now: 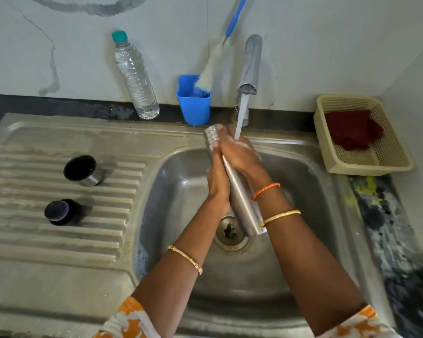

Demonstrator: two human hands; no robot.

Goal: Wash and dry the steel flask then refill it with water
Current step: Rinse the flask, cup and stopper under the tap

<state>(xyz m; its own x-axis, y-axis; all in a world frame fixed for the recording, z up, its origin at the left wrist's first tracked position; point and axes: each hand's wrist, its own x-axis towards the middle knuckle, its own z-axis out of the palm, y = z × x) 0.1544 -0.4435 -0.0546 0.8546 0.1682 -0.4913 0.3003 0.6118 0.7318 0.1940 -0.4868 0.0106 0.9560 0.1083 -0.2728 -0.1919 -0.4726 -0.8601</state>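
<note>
The steel flask (241, 203) is held tilted over the sink basin (176, 191), its threaded mouth up and to the left, its base near the drain (230, 232). My left hand (217, 179) grips its upper body from the left. My right hand (239, 152) wraps the neck from the right. Water streams from the tap (250, 67) onto my right hand. The flask's steel cup lid (82, 170) and its black stopper (61, 212) sit on the ribbed drainboard at the left.
A clear plastic water bottle (134, 76) stands against the back wall. A blue cup (194, 103) beside it holds a bottle brush (210, 69). At the right, a cream basket (391, 152) contains a dark red cloth (353, 129).
</note>
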